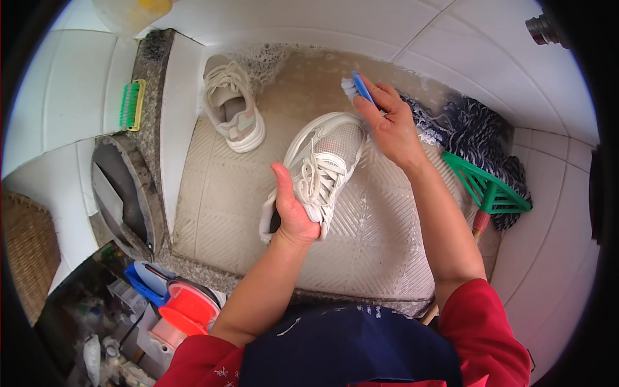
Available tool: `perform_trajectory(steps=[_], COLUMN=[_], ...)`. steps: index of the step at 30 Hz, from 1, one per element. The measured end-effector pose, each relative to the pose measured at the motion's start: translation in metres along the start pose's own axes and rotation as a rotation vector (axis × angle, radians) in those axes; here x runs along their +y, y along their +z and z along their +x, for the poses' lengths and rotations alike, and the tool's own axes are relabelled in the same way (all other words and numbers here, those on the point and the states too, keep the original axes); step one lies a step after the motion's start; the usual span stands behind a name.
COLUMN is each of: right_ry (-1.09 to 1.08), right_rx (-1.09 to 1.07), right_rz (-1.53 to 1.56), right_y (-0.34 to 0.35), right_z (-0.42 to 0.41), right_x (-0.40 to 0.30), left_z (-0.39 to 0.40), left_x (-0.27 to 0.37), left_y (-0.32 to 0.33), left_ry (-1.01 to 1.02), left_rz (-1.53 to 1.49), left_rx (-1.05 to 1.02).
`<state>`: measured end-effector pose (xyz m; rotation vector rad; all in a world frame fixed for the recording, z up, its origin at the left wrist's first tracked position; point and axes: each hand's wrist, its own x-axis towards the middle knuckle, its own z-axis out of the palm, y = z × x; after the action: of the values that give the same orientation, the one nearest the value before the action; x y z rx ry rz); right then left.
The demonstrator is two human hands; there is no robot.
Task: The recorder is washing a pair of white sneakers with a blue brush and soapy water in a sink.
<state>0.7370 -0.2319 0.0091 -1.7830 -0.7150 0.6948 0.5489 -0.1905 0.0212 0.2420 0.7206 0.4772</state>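
Observation:
My left hand (296,213) grips a white lace-up sneaker (329,159) at its heel and ankle opening, thumb raised along the side. The shoe is tilted with its toe pointing up and to the right, over the ribbed basin floor (232,213). In my right hand (394,126) is a blue-backed scrub brush (361,88) with white bristles facing left. It is held just above the toe, apart from the shoe. The matching sneaker (232,104) stands at the basin's upper left, heel towards me.
Murky, foamy water (309,72) lies along the back. At the right is a dark string mop (478,130) with a green plastic mop head (486,188). A green-bristled brush (130,105) rests on the stone ledge (154,92). Red plastic ware (188,309) sits at the lower left.

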Motion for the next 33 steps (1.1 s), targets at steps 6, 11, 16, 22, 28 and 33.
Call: perform_trajectory(steps=[6, 11, 16, 22, 28, 33], right_ry=[-0.047, -0.044, -0.057, 0.003, 0.085, -0.02], right_rx=[-0.014, 0.023, 0.01, -0.039, -0.003, 0.028], right_rz=[-0.119, -0.12, -0.087, -0.203, -0.523, -0.666], right_y=[-0.003, 0.006, 0.01, 0.007, 0.058, 0.064], right_z=[-0.001, 0.002, 0.007, 0.01, -0.093, -0.073], right_x=[0.009, 0.009, 0.001, -0.001, -0.003, -0.014], left_z=[0.004, 0.011, 0.016, 0.018, 0.041, 0.046], left_x=[-0.002, 0.003, 0.014, 0.008, -0.001, 0.006], left_y=[0.001, 0.002, 0.003, 0.003, 0.003, -0.002], left_ry=[-0.022, -0.031, -0.051, -0.085, -0.169, -0.257], left_rz=[0.116, 0.027, -0.095, -0.062, -0.013, 0.036], left_rx=[0.006, 0.073, 0.062, 0.038, 0.204, 0.157])
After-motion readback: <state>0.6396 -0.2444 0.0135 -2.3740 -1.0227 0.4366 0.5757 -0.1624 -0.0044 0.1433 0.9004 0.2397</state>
